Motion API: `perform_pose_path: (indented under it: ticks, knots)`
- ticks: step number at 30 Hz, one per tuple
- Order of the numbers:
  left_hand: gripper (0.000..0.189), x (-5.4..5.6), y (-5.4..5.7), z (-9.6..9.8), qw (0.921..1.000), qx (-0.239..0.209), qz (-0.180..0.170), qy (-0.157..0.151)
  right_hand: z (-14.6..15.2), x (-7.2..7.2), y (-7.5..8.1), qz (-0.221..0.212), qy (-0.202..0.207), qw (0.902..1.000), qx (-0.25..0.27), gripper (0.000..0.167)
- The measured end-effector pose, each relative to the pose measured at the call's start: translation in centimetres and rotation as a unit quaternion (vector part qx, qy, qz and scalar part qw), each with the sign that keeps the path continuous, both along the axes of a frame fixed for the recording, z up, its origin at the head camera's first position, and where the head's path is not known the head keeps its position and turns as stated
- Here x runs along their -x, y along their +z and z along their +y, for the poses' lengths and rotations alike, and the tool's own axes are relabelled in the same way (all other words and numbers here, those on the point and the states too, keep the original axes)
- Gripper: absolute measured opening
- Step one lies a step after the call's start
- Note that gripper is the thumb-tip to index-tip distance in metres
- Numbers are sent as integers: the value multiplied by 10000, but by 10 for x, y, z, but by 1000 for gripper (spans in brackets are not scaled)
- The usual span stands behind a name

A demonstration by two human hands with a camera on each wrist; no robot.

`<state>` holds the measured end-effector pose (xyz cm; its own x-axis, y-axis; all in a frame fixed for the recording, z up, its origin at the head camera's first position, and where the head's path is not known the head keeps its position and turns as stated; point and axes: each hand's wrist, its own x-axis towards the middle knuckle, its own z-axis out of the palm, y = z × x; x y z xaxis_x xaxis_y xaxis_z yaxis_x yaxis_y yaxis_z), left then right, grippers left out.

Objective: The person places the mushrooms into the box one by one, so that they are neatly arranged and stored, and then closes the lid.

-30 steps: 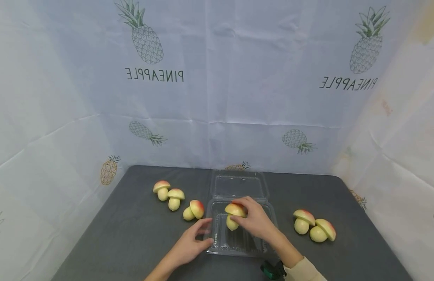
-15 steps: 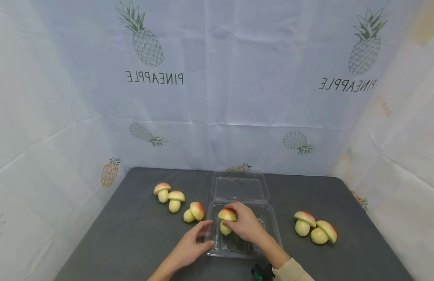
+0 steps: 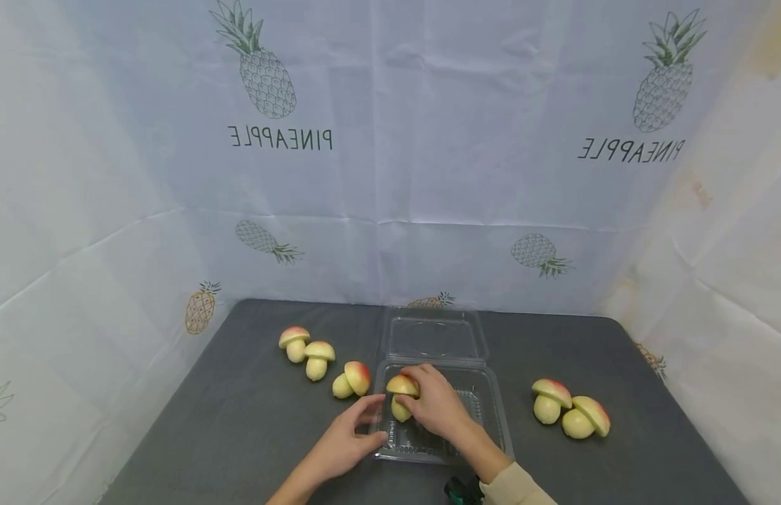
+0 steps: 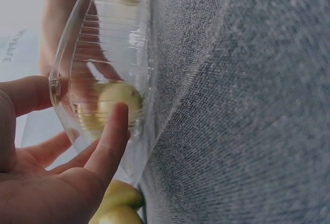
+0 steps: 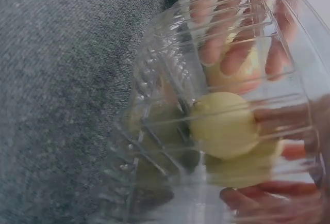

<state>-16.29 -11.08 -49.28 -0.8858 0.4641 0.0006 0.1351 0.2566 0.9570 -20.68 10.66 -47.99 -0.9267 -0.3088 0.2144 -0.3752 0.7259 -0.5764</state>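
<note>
My right hand (image 3: pixel 437 403) grips a mushroom (image 3: pixel 403 385) with a yellow-red cap and a pale yellow stem. It holds the mushroom cap up, in the left part of a clear plastic clamshell box (image 3: pixel 501 414). Through the ribbed plastic in the right wrist view, the stem's rounded end (image 5: pixel 224 123) shows close to the box's bottom. My left hand (image 3: pixel 342 440), thumb and fingers spread apart, rests against the box's left side. In the left wrist view its fingertips (image 4: pixel 119 113) touch the clear wall (image 4: pixel 111 43), with the held mushroom behind it.
The box's lid (image 3: pixel 436 337) lies folded back toward the curtain (image 3: pixel 441 175). Left of the box are three more mushrooms, the nearest one (image 3: pixel 352 379) close to its rim. Two others (image 3: pixel 551 401) lie on the right of the dark tabletop (image 3: pixel 201 435).
My right hand has moved left and lower with the mushroom, from the middle of the box to its left side. The left hand has stayed at the box's left wall.
</note>
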Motion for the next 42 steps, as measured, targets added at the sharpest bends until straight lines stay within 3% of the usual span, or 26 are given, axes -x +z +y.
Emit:
perform_pose_path:
  ticks: [10,24,42]
  knots:
    - [60,-1,0,2,10000,29,45,-59,6,-3,2,100,-143,9998,-2,40]
    - [60,1,0,0,9999,53,86,18,31,-19,28,-127,-146,9993,329,35]
    - [61,-1,0,1,9998,125,148,64,71,-43,41,105,-516,9986,19,26]
